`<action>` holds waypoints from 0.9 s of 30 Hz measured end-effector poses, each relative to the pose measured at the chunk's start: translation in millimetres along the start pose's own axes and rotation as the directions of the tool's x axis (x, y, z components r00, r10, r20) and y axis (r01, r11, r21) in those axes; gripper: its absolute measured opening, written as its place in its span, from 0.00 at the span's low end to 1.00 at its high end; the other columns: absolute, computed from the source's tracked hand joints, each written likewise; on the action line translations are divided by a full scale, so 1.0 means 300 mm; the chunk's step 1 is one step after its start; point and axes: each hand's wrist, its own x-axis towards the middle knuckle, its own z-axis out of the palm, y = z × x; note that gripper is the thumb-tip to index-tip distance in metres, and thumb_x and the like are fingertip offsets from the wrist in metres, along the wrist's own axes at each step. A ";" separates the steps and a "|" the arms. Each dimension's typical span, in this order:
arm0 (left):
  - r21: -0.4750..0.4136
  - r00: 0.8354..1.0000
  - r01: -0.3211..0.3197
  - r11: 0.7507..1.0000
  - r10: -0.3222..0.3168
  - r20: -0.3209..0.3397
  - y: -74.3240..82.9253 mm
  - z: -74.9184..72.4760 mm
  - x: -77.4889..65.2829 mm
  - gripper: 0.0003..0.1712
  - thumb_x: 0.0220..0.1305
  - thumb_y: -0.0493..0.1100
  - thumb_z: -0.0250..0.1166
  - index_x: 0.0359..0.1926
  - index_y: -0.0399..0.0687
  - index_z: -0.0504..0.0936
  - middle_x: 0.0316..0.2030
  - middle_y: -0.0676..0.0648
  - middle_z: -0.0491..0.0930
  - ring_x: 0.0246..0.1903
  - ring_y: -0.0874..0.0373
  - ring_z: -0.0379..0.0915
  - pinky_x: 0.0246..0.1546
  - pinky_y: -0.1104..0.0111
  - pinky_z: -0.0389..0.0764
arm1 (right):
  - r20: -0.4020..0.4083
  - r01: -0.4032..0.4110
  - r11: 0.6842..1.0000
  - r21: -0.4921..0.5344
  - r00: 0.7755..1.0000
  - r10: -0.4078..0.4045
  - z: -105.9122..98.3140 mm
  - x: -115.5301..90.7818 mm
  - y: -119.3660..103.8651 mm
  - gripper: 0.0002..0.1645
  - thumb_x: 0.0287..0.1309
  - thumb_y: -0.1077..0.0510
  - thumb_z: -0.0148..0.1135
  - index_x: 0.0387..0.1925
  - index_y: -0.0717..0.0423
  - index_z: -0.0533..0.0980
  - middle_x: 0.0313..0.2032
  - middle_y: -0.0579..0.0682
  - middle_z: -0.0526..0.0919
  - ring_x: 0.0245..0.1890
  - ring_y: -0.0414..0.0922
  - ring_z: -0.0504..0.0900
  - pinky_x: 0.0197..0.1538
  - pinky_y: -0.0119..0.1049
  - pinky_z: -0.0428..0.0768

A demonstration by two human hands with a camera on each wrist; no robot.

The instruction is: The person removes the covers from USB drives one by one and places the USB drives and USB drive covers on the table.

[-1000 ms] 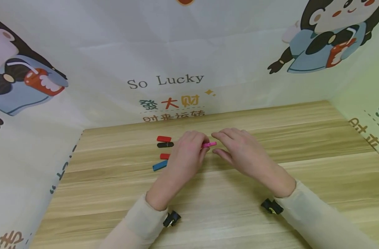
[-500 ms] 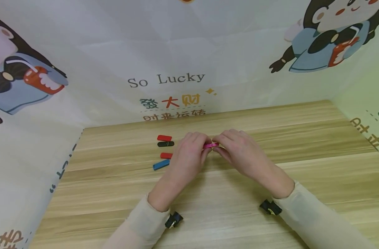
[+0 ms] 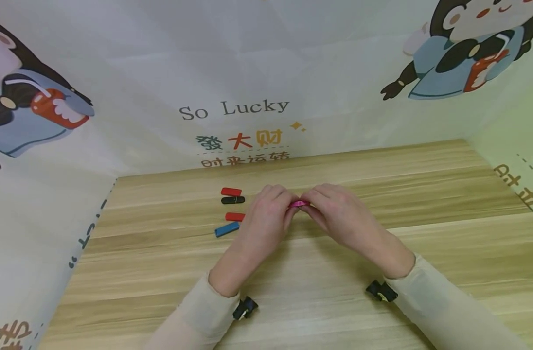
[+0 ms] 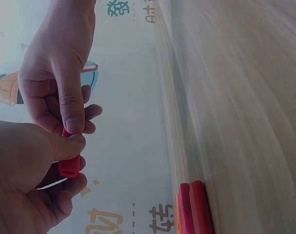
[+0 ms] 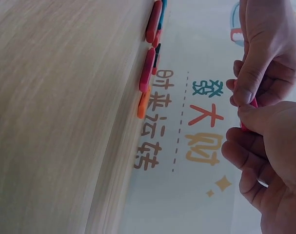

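A small flat pinkish-red bar is held up between both hands over the middle of the table; its exact kind cannot be told. My left hand pinches one end between thumb and fingers. At the opposite end, the thumb and fingers of my right hand pinch it too. In the left wrist view, a dark slot shows near the left end of the bar. Fingers cover most of its length.
Left of my hands lie a red bar, a black bar, another red bar and a blue bar. The right wrist view adds a pink bar and an orange bar. A printed cloth wall stands behind.
My right hand has closed in leftward and taken hold of the bar's free end. The left hand keeps its grip, shifting slightly right. The bars on the table stay put.
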 end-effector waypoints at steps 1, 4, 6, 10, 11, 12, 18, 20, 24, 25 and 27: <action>-0.004 1.000 -0.005 1.000 0.005 -0.002 0.001 0.000 0.000 0.04 0.67 0.40 0.66 0.40 0.44 0.84 0.36 0.52 0.78 0.38 0.59 0.71 0.43 0.71 0.73 | -0.001 0.004 1.000 0.010 1.000 -0.004 -0.001 -0.001 0.000 0.09 0.58 0.62 0.69 0.41 0.59 0.81 0.37 0.51 0.85 0.38 0.48 0.83 0.44 0.40 0.81; -0.024 1.000 -0.021 0.999 0.021 -0.006 0.000 -0.002 0.001 0.05 0.66 0.40 0.66 0.40 0.44 0.85 0.35 0.52 0.80 0.38 0.59 0.71 0.42 0.72 0.73 | -0.003 0.019 0.999 0.049 1.000 -0.019 -0.002 -0.002 0.004 0.09 0.56 0.64 0.70 0.40 0.61 0.81 0.37 0.52 0.85 0.39 0.48 0.84 0.45 0.40 0.81; -0.036 0.999 -0.034 0.999 0.034 -0.014 -0.002 -0.004 0.005 0.05 0.66 0.40 0.67 0.40 0.43 0.86 0.35 0.52 0.81 0.37 0.58 0.72 0.41 0.71 0.74 | -0.005 0.028 0.997 0.076 1.000 -0.028 -0.006 0.001 0.007 0.09 0.56 0.65 0.69 0.40 0.61 0.81 0.37 0.52 0.85 0.39 0.48 0.84 0.45 0.38 0.81; -0.051 0.998 -0.055 0.997 0.053 -0.029 -0.008 -0.012 0.014 0.05 0.65 0.39 0.67 0.40 0.42 0.87 0.35 0.51 0.82 0.36 0.57 0.72 0.40 0.70 0.74 | -0.004 0.039 0.994 0.106 0.999 -0.039 -0.012 0.010 0.014 0.08 0.58 0.65 0.69 0.40 0.60 0.82 0.37 0.51 0.85 0.39 0.46 0.84 0.46 0.36 0.81; -0.056 0.998 -0.058 0.997 0.056 -0.032 -0.009 -0.014 0.016 0.05 0.65 0.39 0.67 0.40 0.42 0.87 0.36 0.51 0.82 0.36 0.57 0.72 0.39 0.70 0.74 | -0.003 0.040 0.993 0.108 0.999 -0.040 -0.014 0.013 0.016 0.08 0.58 0.65 0.68 0.40 0.60 0.82 0.37 0.51 0.85 0.39 0.46 0.84 0.46 0.35 0.81; -0.060 0.998 -0.062 0.996 0.060 -0.034 -0.010 -0.016 0.017 0.05 0.65 0.39 0.67 0.40 0.42 0.87 0.36 0.50 0.83 0.36 0.57 0.72 0.39 0.70 0.74 | -0.002 0.041 0.993 0.111 0.999 -0.041 -0.015 0.014 0.017 0.08 0.58 0.65 0.68 0.40 0.60 0.82 0.37 0.51 0.85 0.39 0.45 0.84 0.46 0.35 0.80; -0.074 0.996 -0.078 0.994 0.076 -0.038 -0.009 -0.019 0.017 0.05 0.65 0.38 0.67 0.40 0.42 0.87 0.36 0.51 0.83 0.36 0.57 0.72 0.39 0.70 0.73 | -0.011 0.045 0.988 0.148 0.999 -0.043 -0.020 0.012 0.023 0.08 0.59 0.65 0.68 0.41 0.61 0.83 0.38 0.50 0.86 0.39 0.44 0.84 0.46 0.34 0.80; -0.076 0.996 -0.081 0.994 0.078 -0.038 -0.009 -0.016 0.015 0.05 0.65 0.38 0.67 0.40 0.42 0.87 0.36 0.51 0.83 0.36 0.57 0.72 0.38 0.70 0.73 | -0.012 0.047 0.987 0.155 0.999 -0.045 -0.021 0.008 0.024 0.08 0.59 0.65 0.68 0.41 0.61 0.83 0.38 0.49 0.86 0.39 0.44 0.83 0.46 0.35 0.80; -0.079 0.996 -0.086 0.993 0.083 -0.037 -0.010 -0.007 0.008 0.05 0.66 0.38 0.67 0.40 0.42 0.87 0.35 0.52 0.83 0.35 0.58 0.72 0.37 0.70 0.72 | -0.004 0.038 0.985 0.168 0.999 -0.038 -0.020 -0.001 0.024 0.09 0.59 0.65 0.68 0.42 0.61 0.83 0.38 0.49 0.86 0.39 0.43 0.84 0.46 0.34 0.80; -0.079 0.996 -0.087 0.993 0.085 -0.036 -0.010 -0.005 0.007 0.05 0.66 0.38 0.67 0.40 0.42 0.88 0.35 0.52 0.83 0.35 0.58 0.72 0.37 0.70 0.72 | 0.000 0.036 0.985 0.171 0.999 -0.037 -0.020 -0.003 0.024 0.09 0.59 0.64 0.68 0.42 0.61 0.83 0.38 0.49 0.87 0.39 0.43 0.84 0.47 0.34 0.80; -0.079 0.996 -0.089 0.993 0.087 -0.034 -0.009 -0.002 0.004 0.06 0.66 0.38 0.66 0.40 0.43 0.88 0.35 0.52 0.83 0.34 0.58 0.72 0.37 0.70 0.72 | 0.003 0.032 0.984 0.177 0.999 -0.033 -0.019 -0.007 0.023 0.09 0.59 0.64 0.68 0.42 0.60 0.84 0.38 0.49 0.87 0.39 0.43 0.84 0.47 0.34 0.80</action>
